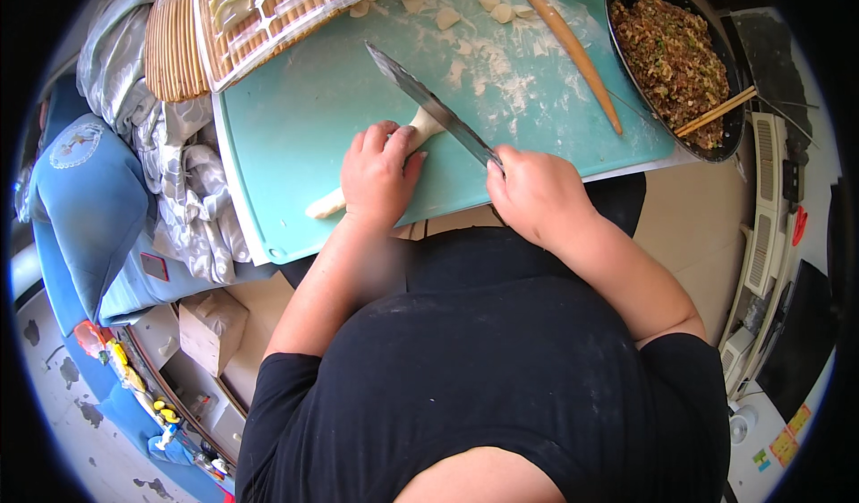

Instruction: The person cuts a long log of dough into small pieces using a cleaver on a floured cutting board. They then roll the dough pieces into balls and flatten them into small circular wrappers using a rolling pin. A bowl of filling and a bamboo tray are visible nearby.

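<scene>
Floor: pale beige, smooth (693, 208), visible both sides. Left: light-blue fabric seat (125, 299); plump blue cushion with white oval emblem (94, 203) on it; shiny silver-grey patterned cloth (199, 221) bunched alongside. Below seat, pale tan box (211, 331). Lower left: small bright plastic items, yellow, red, blue (165, 411); white surface with grey blotches (49, 404) beyond. Right: long cream slatted unit (767, 190); black flat panel (796, 342) near it. Light bright, even.
</scene>
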A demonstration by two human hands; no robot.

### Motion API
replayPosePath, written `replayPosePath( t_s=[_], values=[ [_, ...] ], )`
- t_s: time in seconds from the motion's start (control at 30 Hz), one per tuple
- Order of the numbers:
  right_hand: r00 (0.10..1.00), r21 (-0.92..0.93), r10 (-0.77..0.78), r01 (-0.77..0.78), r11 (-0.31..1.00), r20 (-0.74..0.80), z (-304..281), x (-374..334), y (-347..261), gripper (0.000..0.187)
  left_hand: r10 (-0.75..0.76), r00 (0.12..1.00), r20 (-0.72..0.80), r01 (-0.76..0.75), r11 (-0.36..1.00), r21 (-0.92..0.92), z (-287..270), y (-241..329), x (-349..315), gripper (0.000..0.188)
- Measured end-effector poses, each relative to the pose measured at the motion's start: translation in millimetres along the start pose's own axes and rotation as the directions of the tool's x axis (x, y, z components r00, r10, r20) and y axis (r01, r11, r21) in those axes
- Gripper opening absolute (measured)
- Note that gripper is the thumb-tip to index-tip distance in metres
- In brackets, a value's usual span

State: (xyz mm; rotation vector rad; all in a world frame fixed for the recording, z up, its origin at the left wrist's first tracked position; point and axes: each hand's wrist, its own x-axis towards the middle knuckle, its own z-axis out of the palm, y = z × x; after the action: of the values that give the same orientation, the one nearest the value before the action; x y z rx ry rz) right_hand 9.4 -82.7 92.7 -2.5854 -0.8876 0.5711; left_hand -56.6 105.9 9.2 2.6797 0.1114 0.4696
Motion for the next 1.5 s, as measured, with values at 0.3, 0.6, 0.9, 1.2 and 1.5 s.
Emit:
replayPosePath(
  t_s=[0.3,0.6,0.9,1.2,1.5],
  values=[
    [0.998,0.041,0.024,-0.021,0.999,-0.062,-5,4,5,0.021,-0.142,0.99,0.025,0.142,0.99,-0.006,-4,-23,9,0.02],
    [0.99,0.087,-0.037,0.05,0.995,-0.139,-14,-4,-13,0.019,-0.277,0.959,0.061,0.279,0.959,-0.044,-4,-35,14,0.019],
    [0.997,-0.029,-0.054,0.053,0.998,-0.054,-11,7,-18,0.02,-0.259,0.965,0.037,0.261,0.963,-0.071,-4,-29,10,0.018],
    [0.988,-0.147,0.092,-0.073,0.986,0.126,-6,20,-24,0.024,-0.167,0.984,0.058,0.17,0.984,-0.054,-18,-38,0,0.016],
    [0.997,0.021,-0.012,0.013,1.0,-0.076,1,-4,-9,0.022,-0.12,0.992,0.036,0.124,0.983,-0.136,-13,-23,-18,0.021]
  ],
)
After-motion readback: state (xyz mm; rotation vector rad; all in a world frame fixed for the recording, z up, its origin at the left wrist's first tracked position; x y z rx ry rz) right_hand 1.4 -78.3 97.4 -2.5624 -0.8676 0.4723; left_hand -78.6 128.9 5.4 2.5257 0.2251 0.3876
